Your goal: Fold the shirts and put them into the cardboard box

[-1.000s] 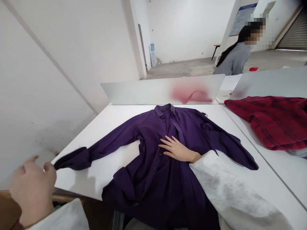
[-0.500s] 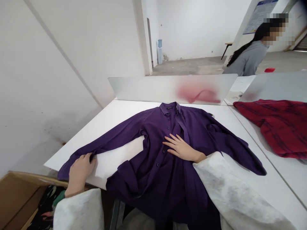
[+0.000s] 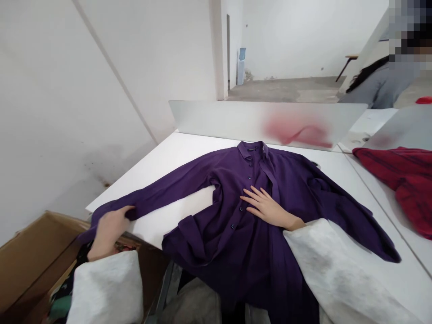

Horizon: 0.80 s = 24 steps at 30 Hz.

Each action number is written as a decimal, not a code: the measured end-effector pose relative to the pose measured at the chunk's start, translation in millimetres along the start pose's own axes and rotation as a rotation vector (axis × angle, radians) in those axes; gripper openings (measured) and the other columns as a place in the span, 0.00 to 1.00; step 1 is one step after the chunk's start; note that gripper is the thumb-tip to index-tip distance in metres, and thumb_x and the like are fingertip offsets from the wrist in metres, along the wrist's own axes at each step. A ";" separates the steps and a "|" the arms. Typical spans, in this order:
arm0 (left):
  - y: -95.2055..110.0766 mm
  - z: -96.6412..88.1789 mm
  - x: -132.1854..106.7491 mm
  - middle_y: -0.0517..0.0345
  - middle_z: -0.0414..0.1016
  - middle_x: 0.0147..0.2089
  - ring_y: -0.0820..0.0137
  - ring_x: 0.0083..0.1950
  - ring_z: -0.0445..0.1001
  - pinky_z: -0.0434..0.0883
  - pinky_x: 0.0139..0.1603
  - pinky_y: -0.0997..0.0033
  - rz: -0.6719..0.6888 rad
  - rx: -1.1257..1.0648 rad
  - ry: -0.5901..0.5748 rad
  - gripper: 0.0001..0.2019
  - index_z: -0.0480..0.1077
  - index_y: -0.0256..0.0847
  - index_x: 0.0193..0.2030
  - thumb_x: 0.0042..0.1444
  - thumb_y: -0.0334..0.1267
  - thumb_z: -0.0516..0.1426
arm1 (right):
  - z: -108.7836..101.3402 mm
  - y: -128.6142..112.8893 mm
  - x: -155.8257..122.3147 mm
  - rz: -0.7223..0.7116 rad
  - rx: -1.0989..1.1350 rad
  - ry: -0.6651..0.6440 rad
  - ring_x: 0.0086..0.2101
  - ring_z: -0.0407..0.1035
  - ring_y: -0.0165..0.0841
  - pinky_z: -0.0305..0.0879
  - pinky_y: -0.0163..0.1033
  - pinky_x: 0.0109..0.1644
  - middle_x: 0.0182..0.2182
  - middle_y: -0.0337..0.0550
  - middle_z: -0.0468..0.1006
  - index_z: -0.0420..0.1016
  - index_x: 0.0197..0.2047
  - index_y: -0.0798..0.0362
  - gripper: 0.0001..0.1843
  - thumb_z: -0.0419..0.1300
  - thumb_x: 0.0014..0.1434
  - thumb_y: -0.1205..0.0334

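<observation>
A purple button-up shirt (image 3: 229, 180) lies front up on the white table (image 3: 158, 227), its collar toward the far side. Its lower part hangs over the near edge. Fingers spread, my right hand (image 3: 266, 209) rests flat on the shirt front, beside the row of buttons. At the left, my left hand (image 3: 110, 229) is on the outstretched sleeve near its cuff end, by the table edge. That hand is smeared by motion and most of its fingers are hidden, so its grip on the sleeve cannot be made out. The other sleeve (image 3: 357, 220) slants toward the near right.
An open cardboard box (image 3: 37, 252) with clothes in it stands below the table's left edge. A frosted divider (image 3: 216, 119) borders the far side. Red plaid cloth (image 3: 401, 180) lies on the right. Beyond the divider, a person (image 3: 381, 85) is at the upper right.
My left hand has shifted a little along the sleeve toward the cuff and table edge. My right hand stays on the shirt front. The view has swung left, so the scene sits farther right.
</observation>
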State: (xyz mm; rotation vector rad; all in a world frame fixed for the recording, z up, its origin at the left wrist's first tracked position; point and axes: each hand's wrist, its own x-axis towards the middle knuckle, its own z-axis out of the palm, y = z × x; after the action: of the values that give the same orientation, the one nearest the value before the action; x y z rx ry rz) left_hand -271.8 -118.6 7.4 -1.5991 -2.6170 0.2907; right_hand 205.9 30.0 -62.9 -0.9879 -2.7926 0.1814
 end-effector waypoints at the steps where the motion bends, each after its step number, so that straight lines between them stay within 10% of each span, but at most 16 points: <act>1: 3.1 5.8 3.1 0.43 0.75 0.52 0.57 0.51 0.74 0.68 0.51 0.62 0.019 -0.040 -0.030 0.25 0.66 0.33 0.58 0.54 0.26 0.44 | 1.2 0.7 -0.2 -0.003 -0.005 0.005 0.66 0.42 0.43 0.44 0.58 0.67 0.66 0.40 0.54 0.58 0.66 0.44 0.28 0.41 0.67 0.45; 6: 9.4 27.1 27.7 0.44 0.72 0.56 0.59 0.55 0.72 0.69 0.52 0.64 -0.092 -0.231 -0.067 0.24 0.63 0.33 0.60 0.60 0.35 0.40 | 6.7 4.6 -1.5 -0.014 -0.025 0.035 0.66 0.43 0.42 0.45 0.57 0.66 0.66 0.39 0.54 0.58 0.65 0.42 0.27 0.41 0.67 0.46; 13: 9.2 21.2 74.2 0.32 0.56 0.66 0.41 0.65 0.56 0.58 0.58 0.37 -0.096 -0.189 -0.030 0.28 0.58 0.28 0.64 0.60 0.41 0.43 | 9.3 7.2 -2.1 -0.016 -0.019 0.041 0.65 0.44 0.42 0.47 0.57 0.66 0.65 0.40 0.56 0.59 0.65 0.42 0.27 0.42 0.66 0.45; 19: 78.1 25.1 75.7 0.50 0.56 0.68 0.57 0.68 0.54 0.55 0.65 0.53 0.225 -0.216 0.040 0.25 0.57 0.40 0.66 0.64 0.44 0.40 | 4.6 5.1 -1.8 -0.004 0.006 0.017 0.66 0.43 0.41 0.46 0.57 0.66 0.66 0.39 0.55 0.58 0.65 0.41 0.27 0.43 0.66 0.45; 24: 122.0 39.7 86.1 0.46 0.46 0.71 0.49 0.71 0.42 0.47 0.67 0.46 0.381 -0.194 0.156 0.29 0.50 0.36 0.69 0.65 0.48 0.41 | -1.5 0.6 -0.2 0.017 0.022 -0.031 0.66 0.41 0.41 0.43 0.57 0.67 0.66 0.40 0.53 0.58 0.66 0.43 0.28 0.41 0.67 0.44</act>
State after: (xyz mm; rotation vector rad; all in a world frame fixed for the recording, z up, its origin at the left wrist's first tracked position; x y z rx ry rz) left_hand -210.5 6.8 -58.8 -2.0868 -2.2727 -0.0741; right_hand 206.7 30.4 -61.5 -1.0129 -2.8037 0.2315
